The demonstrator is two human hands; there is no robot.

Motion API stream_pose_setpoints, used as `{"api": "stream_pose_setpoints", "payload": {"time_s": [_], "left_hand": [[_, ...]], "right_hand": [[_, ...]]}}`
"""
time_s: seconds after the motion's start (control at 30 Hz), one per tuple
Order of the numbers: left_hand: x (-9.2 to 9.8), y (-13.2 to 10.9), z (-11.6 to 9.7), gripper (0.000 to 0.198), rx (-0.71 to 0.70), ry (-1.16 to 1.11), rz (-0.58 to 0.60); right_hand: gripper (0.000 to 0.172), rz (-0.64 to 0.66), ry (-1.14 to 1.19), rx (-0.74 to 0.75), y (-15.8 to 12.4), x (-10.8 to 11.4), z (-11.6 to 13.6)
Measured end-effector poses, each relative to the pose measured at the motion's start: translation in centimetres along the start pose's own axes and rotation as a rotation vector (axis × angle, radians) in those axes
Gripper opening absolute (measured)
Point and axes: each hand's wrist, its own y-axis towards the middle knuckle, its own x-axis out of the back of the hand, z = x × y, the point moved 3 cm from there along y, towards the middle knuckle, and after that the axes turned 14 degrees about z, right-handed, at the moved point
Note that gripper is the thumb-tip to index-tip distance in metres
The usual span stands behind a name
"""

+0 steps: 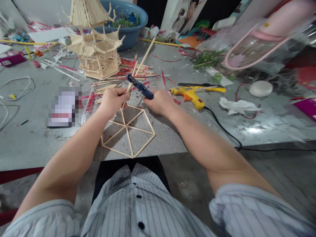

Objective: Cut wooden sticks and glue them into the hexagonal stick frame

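Observation:
My left hand (114,100) is closed on thin wooden sticks (145,54), which slant up and away from its fingers. Wrapped round a dark blue pliers-like cutter (143,89) is my right hand (161,102). The cutter's head lies against or just beside the sticks, above the left fingers; whether its jaws grip them I cannot tell. Under and in front of both hands a six-sided frame of sticks with spokes (125,126) lies flat on the grey table. My left hand covers part of its far left side.
Behind stands a stick-built pagoda (98,49) beside a blue basin (133,33). Loose sticks and red wrappers (128,67) lie around its base. A phone (63,108) is at left. A yellow glue gun (190,94) trails a black cord at right, near a pink-handled bottle (261,42).

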Motion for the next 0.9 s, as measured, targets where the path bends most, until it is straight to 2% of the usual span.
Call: {"api": "stream_pose_setpoints", "payload": {"time_s": [0.2,0.37,0.43,0.5,0.57,0.63,0.8,0.9], "left_hand": [[0.1,0.2,0.5,0.017,0.028,-0.008,0.033],[0.4,-0.4,-0.6,0.01,0.115,-0.219,-0.022],[0.2,-0.8,-1.1,0.009,0.131,-0.333,0.006],[-0.1,-1.1,-1.5,0.011,0.131,-0.426,0.053],[-0.6,-1.3,-1.8,0.013,0.119,-0.486,0.103],[-1.3,-1.6,-2.0,0.017,0.117,-0.522,0.158],[-2.8,-2.1,-2.2,0.025,0.141,-0.558,0.269],[-3.4,-2.3,-2.3,0.026,0.154,-0.556,0.299]], "right_hand": [[0.033,-0.002,-0.023,-0.055,0.4,-0.3,-1.0],[0.021,-0.139,0.1,-0.017,0.5,0.6,-2.0],[0.015,-0.229,0.261,0.05,0.4,0.9,-2.4],[0.01,-0.287,0.525,0.144,0.4,0.9,-2.6],[0.009,-0.293,0.791,0.238,0.4,0.7,-2.5],[0.009,-0.275,0.959,0.318,0.3,0.4,-2.1],[0.01,-0.238,1.166,0.419,0.0,-0.4,-0.8],[0.012,-0.258,1.187,0.426,0.1,-0.7,-0.6]]}}
